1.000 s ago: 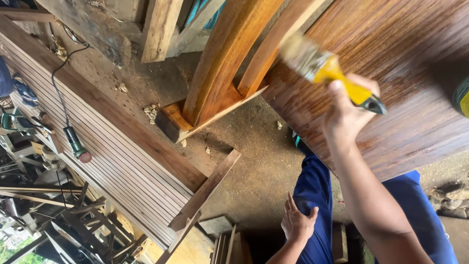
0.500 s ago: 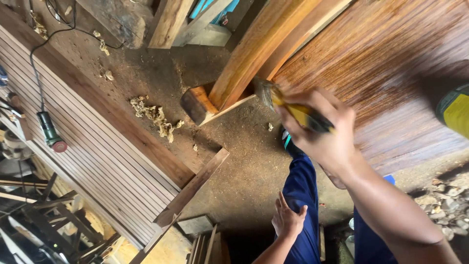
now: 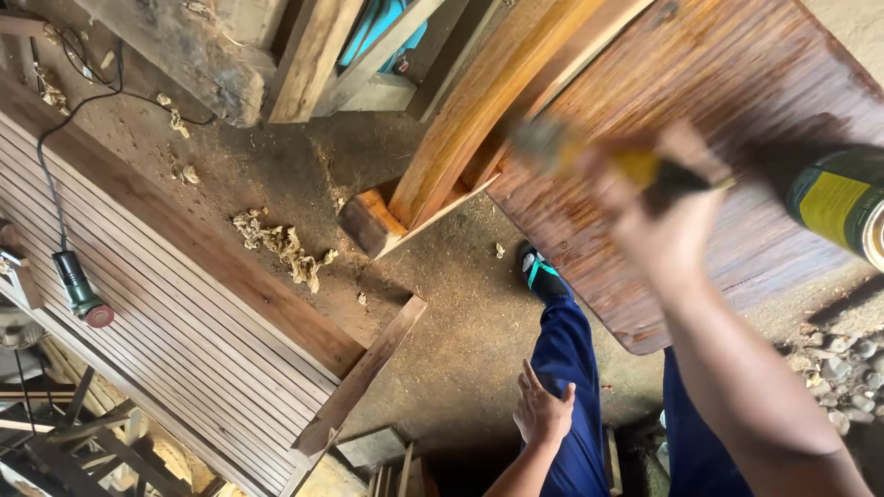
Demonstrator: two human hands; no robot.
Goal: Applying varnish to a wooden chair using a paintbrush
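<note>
While blurred, right hand (image 3: 668,216) clamped on yellow-handled brush (image 3: 589,156), bristles over varnished board (image 3: 737,83), left hand (image 3: 543,414) open on thigh.

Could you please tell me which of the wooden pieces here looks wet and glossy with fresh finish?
The wide reddish-brown panel beside the right hand, which holds a yellow-handled brush. Its surface shines, while the slatted panel at left looks matt and dusty.

dusty floor (image 3: 460,322) with wood shavings (image 3: 281,247), loose plank (image 3: 364,377)

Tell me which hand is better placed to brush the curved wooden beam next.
Right. The right hand already grips the yellow-handled brush beside the curved beam; the left hand rests empty on the blue trouser leg.
</note>
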